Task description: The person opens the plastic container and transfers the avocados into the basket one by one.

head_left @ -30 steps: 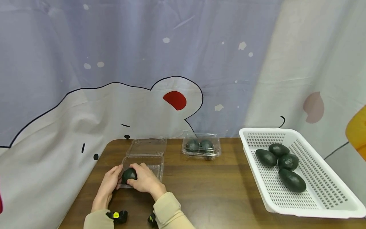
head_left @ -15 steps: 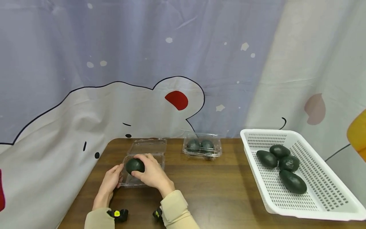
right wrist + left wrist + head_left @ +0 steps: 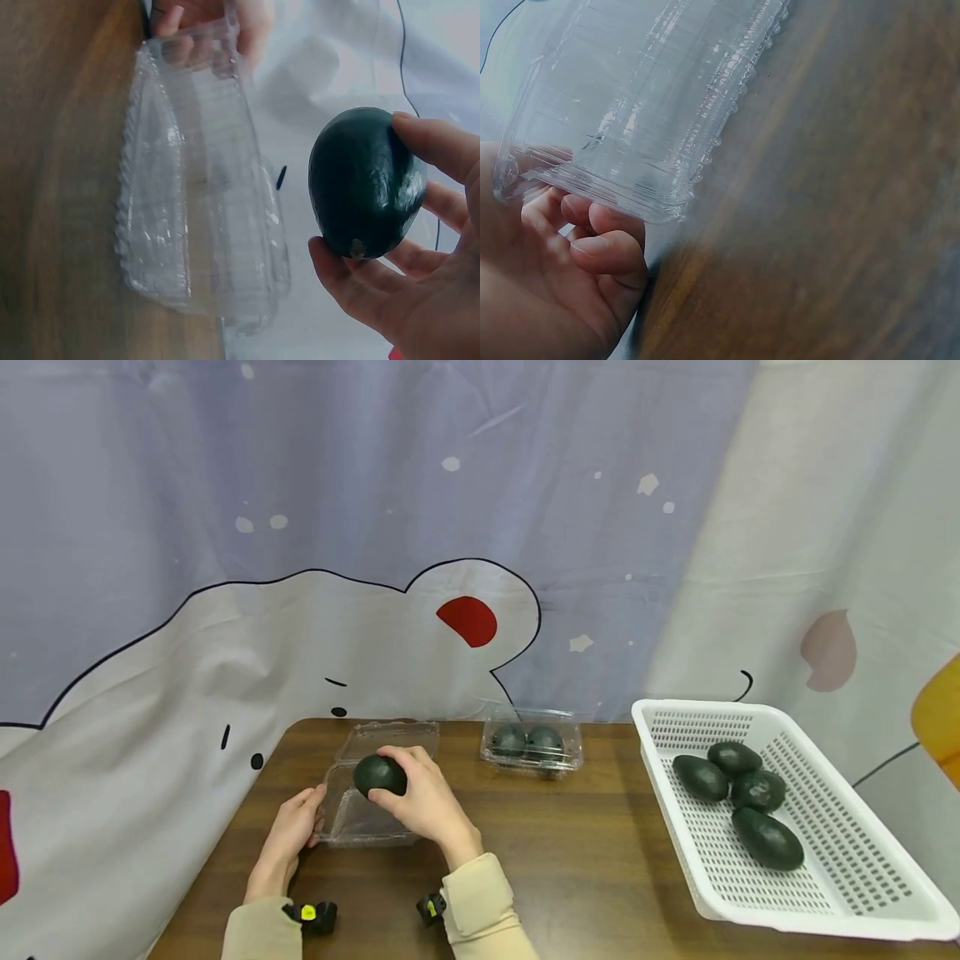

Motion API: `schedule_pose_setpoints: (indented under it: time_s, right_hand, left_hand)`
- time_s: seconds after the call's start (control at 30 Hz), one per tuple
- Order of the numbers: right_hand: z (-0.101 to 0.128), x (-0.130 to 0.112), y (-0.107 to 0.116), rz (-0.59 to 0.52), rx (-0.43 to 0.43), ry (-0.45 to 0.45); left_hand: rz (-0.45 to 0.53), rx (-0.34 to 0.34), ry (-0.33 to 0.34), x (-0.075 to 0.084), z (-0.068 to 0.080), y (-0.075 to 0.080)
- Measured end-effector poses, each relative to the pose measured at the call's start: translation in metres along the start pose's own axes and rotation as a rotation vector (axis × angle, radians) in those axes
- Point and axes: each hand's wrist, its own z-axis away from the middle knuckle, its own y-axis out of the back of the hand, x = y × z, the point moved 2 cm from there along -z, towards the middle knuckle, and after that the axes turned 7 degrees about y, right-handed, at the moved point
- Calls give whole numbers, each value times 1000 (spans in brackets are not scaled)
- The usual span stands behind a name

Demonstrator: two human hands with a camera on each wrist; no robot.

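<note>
We see our right hand [image 3: 429,800] holding a dark green avocado [image 3: 379,775]. The fingers [image 3: 439,146] curl around it and the thumb presses it from below, so the avocado sits in the air, just above the open clear box [image 3: 367,814]. In the right wrist view the avocado [image 3: 366,182] is at about 3 o'clock from the box [image 3: 199,217], and nothing is inside the box. Our left hand [image 3: 294,827] is at the box's 9 o'clock side. Its fingers [image 3: 604,247] are bent and tucked under the near corner of the box [image 3: 637,112], and the thumb seems to lie on the rim, so we are gripping that corner. The box's lid [image 3: 390,737] lies flat at 12 o'clock from the box, near the back of the brown table [image 3: 570,852]. A shut box [image 3: 531,747] with two avocados in it sits at about 2 o'clock from our right hand, well apart from it. A white basket [image 3: 862,877] stands far off at 3 o'clock, on the right end of the table. It holds four more avocados [image 3: 738,793], all close together. Behind the table hangs a cloth [image 3: 375,527] with a cartoon drawing on it.
</note>
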Motion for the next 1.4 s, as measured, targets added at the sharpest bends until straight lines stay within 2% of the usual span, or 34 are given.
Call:
schedule_pose_setpoints:
  time_s: [0.83, 1.4]
  right_hand:
    - [11, 11, 36, -4, 104, -32]
    - [33, 33, 81, -13, 235, -82]
  left_hand:
    - [2, -1, -1, -1, -1, -2]
    - [-9, -8, -31, -1, -2, 0]
